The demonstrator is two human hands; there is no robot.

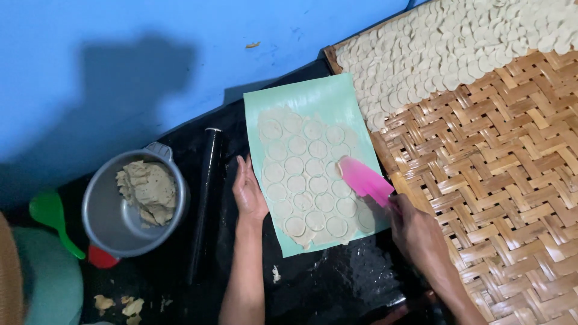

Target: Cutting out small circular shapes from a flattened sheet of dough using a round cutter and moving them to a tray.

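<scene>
Fingers of the right hand [415,232] closed around a pink scraper [364,179], blade on the cut dough sheet [310,177]. Left hand [248,191] flat, open, pinning the green mat [313,99] edge. Step, likely: lifting rounds. Next needs a shallow blade angle, toward the woven tray [512,180].

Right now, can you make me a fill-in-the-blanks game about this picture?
1. The right hand holds a ____ spatula.
2. The left hand rests at the edge of the green ____ under the dough sheet.
3. The lump of dough sits inside a metal ____.
4. The cut rounds lie on a woven ____.

Missing words: pink; mat; pot; tray
</scene>
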